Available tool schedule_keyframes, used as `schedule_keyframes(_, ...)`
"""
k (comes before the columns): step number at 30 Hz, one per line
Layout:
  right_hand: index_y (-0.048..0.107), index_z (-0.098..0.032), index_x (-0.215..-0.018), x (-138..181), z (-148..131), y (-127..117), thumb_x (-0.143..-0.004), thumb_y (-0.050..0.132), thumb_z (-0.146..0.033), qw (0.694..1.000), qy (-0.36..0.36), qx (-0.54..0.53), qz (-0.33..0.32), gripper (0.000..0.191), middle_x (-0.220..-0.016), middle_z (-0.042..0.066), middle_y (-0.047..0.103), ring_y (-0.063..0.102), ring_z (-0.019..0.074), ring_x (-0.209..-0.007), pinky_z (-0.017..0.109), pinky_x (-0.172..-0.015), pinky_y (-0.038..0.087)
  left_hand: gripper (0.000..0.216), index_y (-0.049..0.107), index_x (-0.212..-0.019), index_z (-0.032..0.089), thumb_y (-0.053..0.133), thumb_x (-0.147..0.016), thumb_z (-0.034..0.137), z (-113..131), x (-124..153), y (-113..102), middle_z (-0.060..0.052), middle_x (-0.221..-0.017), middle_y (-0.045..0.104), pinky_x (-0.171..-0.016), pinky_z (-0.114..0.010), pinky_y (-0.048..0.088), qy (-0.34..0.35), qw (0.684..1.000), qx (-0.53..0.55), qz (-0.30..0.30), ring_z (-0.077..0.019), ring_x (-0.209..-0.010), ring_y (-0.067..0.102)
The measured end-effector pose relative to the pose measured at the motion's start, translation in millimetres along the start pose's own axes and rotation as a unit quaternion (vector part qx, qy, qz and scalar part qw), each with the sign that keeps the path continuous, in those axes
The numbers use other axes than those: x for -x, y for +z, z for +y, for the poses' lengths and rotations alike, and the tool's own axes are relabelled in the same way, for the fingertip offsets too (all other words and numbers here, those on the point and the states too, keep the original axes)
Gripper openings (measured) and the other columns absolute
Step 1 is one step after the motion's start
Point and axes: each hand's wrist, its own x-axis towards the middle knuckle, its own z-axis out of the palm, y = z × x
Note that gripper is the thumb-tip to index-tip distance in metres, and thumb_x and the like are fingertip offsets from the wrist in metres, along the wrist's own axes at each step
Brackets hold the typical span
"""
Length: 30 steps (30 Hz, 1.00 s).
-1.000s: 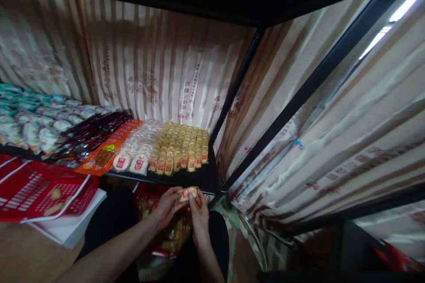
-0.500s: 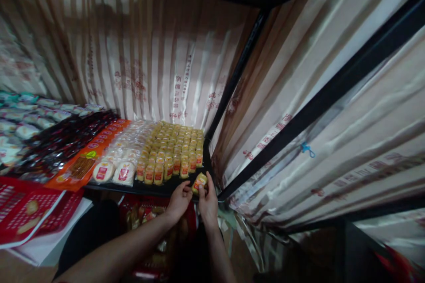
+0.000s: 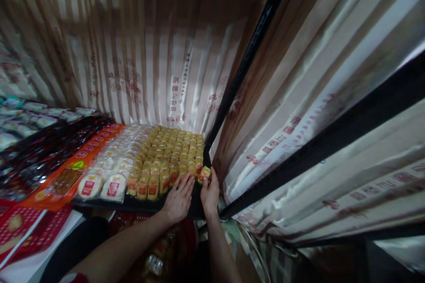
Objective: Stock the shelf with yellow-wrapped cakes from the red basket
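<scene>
My right hand (image 3: 210,192) holds a small yellow snack packet (image 3: 205,173) with a red label between thumb and fingers, at the front right corner of the shelf. My left hand (image 3: 178,197) is open, its fingers stretched out against the front of the packed rows of similar yellow packets (image 3: 166,155). Its fingertips hide part of the front row. The rows stand upright and close together on a black shelf (image 3: 134,204).
Left of the rows lie round white packaged cakes (image 3: 113,187), orange snack bags (image 3: 68,177) and dark packets (image 3: 43,154). A red basket (image 3: 49,225) is at lower left. A black post (image 3: 239,75) rises by the right corner, before pleated curtains (image 3: 149,62).
My right hand has carried its yellow packet forward to the right end of the rows. My left hand has opened from a curled pose and now rests against the front row. The view has shifted slightly.
</scene>
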Motion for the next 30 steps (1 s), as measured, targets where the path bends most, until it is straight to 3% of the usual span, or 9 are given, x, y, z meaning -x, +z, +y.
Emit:
schedule_keyframes(9,0.046,-0.011,-0.127,-9.5,9.2,16.8,-0.085,0.034,-0.033,0.998,-0.004,-0.019,-0.057,0.048,-0.129,0.017,0.049,0.043,0.0234,-0.120,0.043,-0.101,0.034,0.049,0.039,-0.133,0.007,0.031,-0.090,0.030,0.1,1.7,4.2,-0.010,-0.147,0.027,-0.111,-0.044,0.004,-0.012,0.999,-0.026,0.016,-0.0259,-0.138,0.009)
schedule_keyframes(14,0.047,-0.012,-0.123,-0.7,5.1,20.2,-0.085,0.036,-0.035,0.999,0.022,-0.034,-0.014,0.045,-0.121,0.017,0.052,0.051,0.0228,-0.108,0.040,-0.092,0.043,0.051,0.037,-0.135,0.006,0.031,-0.090,0.030,-1.8,2.1,8.1,-0.011,-0.147,0.026,-0.111,-0.044,0.007,-0.007,0.999,-0.029,0.022,-0.0273,-0.138,0.010)
schedule_keyframes(19,0.053,-0.015,-0.111,9.7,3.7,20.1,-0.083,0.041,-0.037,0.999,0.032,-0.022,-0.002,0.037,-0.108,0.013,0.059,0.054,0.0232,-0.100,0.041,-0.090,0.042,0.051,0.035,-0.136,0.006,0.029,-0.090,0.030,-1.9,2.7,7.3,-0.011,-0.146,0.029,-0.111,-0.044,0.007,-0.006,0.999,-0.032,0.026,-0.0269,-0.137,0.012)
schedule_keyframes(26,0.051,-0.014,-0.121,7.0,13.6,25.6,-0.086,0.033,-0.033,1.000,0.002,-0.012,-0.028,0.044,-0.119,0.014,0.057,0.051,0.0226,-0.109,0.041,-0.095,0.039,0.049,0.041,-0.132,0.007,0.030,-0.090,0.029,0.1,1.6,2.4,-0.012,-0.145,0.031,-0.110,-0.044,0.006,-0.008,0.999,-0.033,0.023,-0.0265,-0.137,0.016)
schedule_keyframes(30,0.054,-0.014,-0.120,10.0,16.8,28.3,-0.088,0.031,-0.035,0.999,-0.037,0.028,0.003,0.044,-0.120,0.015,0.056,0.047,0.0242,-0.114,0.044,-0.096,0.036,0.049,0.040,-0.133,0.007,0.032,-0.089,0.029,0.1,1.4,6.1,-0.012,-0.146,0.029,-0.111,-0.043,0.005,-0.010,0.999,-0.039,0.021,-0.0253,-0.137,0.014)
